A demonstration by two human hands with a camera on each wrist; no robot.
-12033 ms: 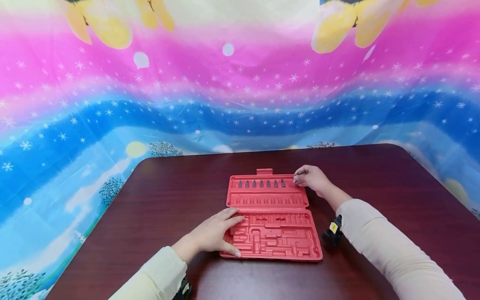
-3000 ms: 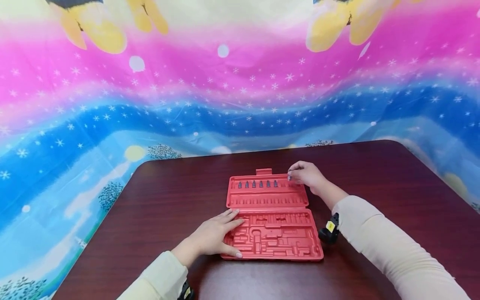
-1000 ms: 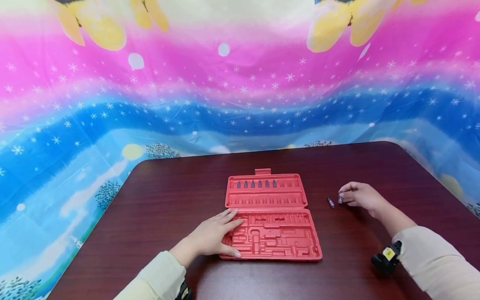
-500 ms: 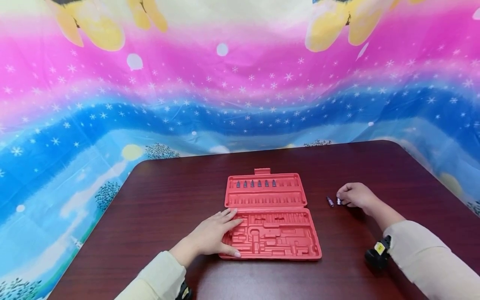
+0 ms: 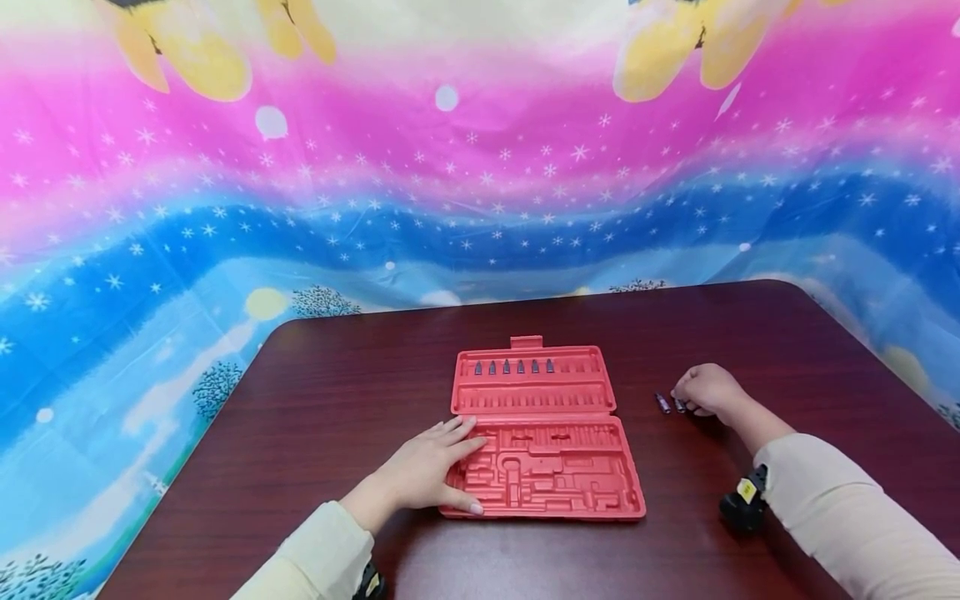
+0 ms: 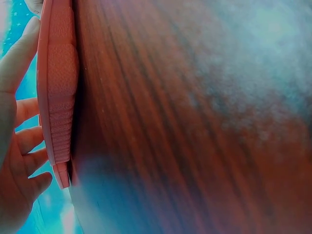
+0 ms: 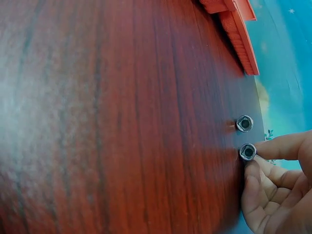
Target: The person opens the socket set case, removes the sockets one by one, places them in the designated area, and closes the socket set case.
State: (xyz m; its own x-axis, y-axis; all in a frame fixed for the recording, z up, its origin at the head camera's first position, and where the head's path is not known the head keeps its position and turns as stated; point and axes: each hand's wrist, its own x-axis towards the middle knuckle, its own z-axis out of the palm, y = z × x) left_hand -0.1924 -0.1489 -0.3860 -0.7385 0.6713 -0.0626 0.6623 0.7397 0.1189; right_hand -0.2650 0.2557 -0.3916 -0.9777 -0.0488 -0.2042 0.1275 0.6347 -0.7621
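Observation:
A red plastic tool case lies unfolded on the table, its moulded slots facing up. My left hand rests on its left side, fingers spread; in the left wrist view the thumb lies along the case's edge. Several dark-tipped bit sockets stand in a row in the lid. To the right of the case, one bit socket lies on the table. Beside it, my right hand pinches a second bit socket between thumb and forefinger, low at the tabletop. Both sockets show hollow ends in the right wrist view.
The dark wooden table reaches to a printed cloth backdrop behind it. A black wrist camera sits at my right cuff. The lid's latch tab sticks out at the back.
My right hand has gone from the lid to the table on the right, bringing a bit socket down beside the other. The lid's row is one shorter than 12 seconds ago. My left hand stays put.

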